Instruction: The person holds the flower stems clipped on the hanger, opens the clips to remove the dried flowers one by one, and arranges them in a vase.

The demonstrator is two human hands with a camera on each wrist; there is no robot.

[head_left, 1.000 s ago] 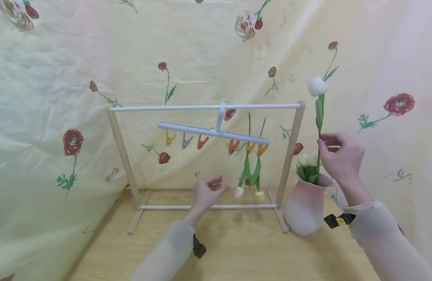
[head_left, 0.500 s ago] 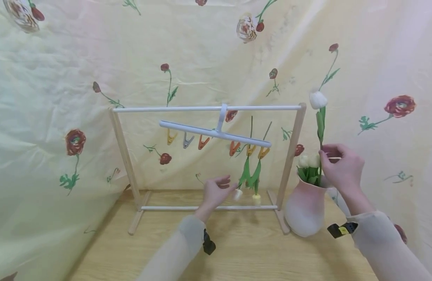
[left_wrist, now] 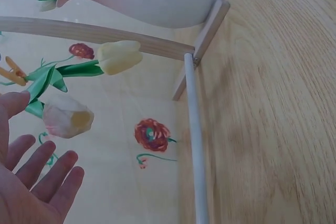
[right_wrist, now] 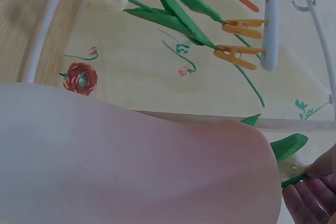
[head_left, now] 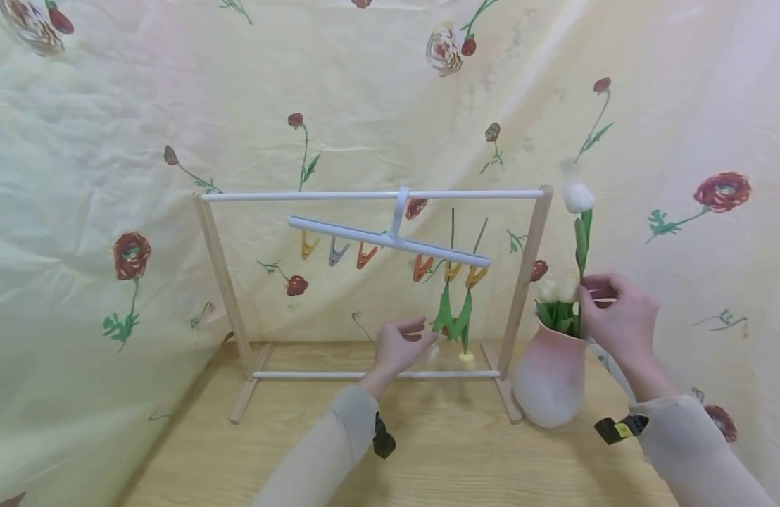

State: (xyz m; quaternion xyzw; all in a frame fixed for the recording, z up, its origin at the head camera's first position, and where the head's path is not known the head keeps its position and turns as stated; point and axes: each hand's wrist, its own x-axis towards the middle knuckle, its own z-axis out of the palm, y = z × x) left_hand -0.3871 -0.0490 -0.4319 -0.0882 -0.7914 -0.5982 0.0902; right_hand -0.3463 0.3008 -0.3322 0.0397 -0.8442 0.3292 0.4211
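My right hand [head_left: 621, 320] pinches the stem of a white tulip [head_left: 578, 198], held upright with its lower stem inside the mouth of a pink-and-white vase [head_left: 550, 380]. More pale tulips [head_left: 557, 289] stand in that vase. Two tulips hang head down from yellow-orange clips on a pale blue hanger [head_left: 390, 239]; one is yellow [head_left: 467, 358], the other whitish pink [left_wrist: 68, 116]. Beside them is my left hand [head_left: 399, 348], fingers spread and loosely bent. Its thumb is by the whitish tulip's leaf [left_wrist: 39, 85]; whether they touch I cannot tell.
The hanger tilts down to the right on the top bar [head_left: 301, 196] of a wooden rack. Grey, yellow and orange clips [head_left: 365, 255] on it hold nothing. A lower bar [head_left: 288, 374] runs just above the wooden table [head_left: 428, 451]. Floral cloth [head_left: 250, 84] stands behind.
My right hand has lowered the white tulip, its stem going further into the vase. My left hand has moved right, up to the hanging tulips, and the whitish one sways.
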